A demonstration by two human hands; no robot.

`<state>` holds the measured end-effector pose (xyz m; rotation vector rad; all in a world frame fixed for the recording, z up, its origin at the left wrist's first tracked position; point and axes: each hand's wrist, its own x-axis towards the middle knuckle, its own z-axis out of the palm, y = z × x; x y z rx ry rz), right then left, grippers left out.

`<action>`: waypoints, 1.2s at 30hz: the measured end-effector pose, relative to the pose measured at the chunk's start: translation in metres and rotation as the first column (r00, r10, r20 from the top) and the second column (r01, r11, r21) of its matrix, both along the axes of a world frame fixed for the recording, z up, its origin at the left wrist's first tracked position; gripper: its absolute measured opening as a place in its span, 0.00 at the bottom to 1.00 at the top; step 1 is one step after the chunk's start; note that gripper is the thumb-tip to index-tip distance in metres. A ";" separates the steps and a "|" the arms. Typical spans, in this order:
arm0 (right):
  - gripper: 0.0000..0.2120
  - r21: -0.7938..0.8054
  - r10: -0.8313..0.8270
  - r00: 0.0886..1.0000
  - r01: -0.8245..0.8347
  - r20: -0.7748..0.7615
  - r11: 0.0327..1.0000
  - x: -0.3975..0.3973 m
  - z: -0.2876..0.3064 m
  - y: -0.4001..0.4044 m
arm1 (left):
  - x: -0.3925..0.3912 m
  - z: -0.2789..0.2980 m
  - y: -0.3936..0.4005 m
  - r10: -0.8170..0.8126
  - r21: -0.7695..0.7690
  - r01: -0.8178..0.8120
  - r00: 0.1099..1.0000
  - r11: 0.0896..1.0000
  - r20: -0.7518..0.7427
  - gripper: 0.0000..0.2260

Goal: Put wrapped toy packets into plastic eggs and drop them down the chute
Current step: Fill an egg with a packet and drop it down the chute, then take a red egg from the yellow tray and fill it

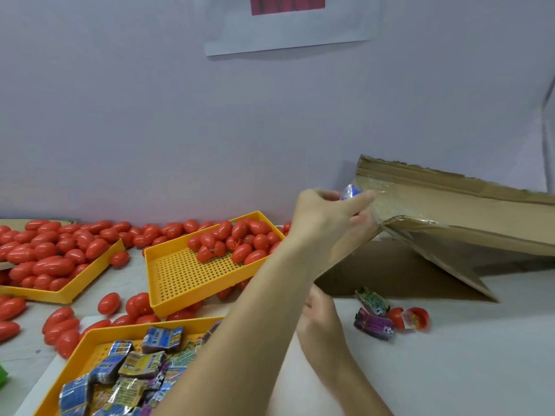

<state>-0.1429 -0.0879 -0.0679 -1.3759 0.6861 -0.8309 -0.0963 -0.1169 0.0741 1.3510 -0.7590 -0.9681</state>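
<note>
My left hand [326, 213] is raised to the upper end of the cardboard chute [456, 202], and its fingers pinch a shiny blue wrapped packet [349, 192] at the chute's mouth. My right hand [319, 321] hovers low over the white table below, blurred, with its fingertips hidden behind my left forearm. An open red egg [412, 318] lies on the table right of that hand, next to a purple packet [374, 324] and a green packet [372, 300]. A yellow tray [90, 340] at the bottom left holds several wrapped packets [141, 363].
A tilted yellow perforated tray [180, 277] holds several red eggs [240, 240] at its far end. Another yellow tray [72, 294] at the left is heaped with eggs, and loose eggs lie scattered round the trays. A lavender wall stands behind.
</note>
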 end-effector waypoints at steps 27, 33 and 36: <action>0.13 -0.106 -0.064 0.983 0.046 -0.175 0.993 0.012 -0.007 0.000 | 0.116 -0.095 0.127 0.239 0.002 -0.431 0.506 0.903 0.829 0.07; 0.14 -0.120 -0.073 0.984 0.054 -0.161 0.991 0.012 -0.006 0.000 | 0.133 -0.078 0.061 0.157 0.023 -0.392 0.419 0.920 0.894 0.08; 0.14 -0.106 -0.063 0.987 0.048 -0.146 0.993 0.011 -0.007 -0.002 | 0.139 -0.077 0.045 0.059 0.082 -0.390 0.338 0.917 0.939 0.11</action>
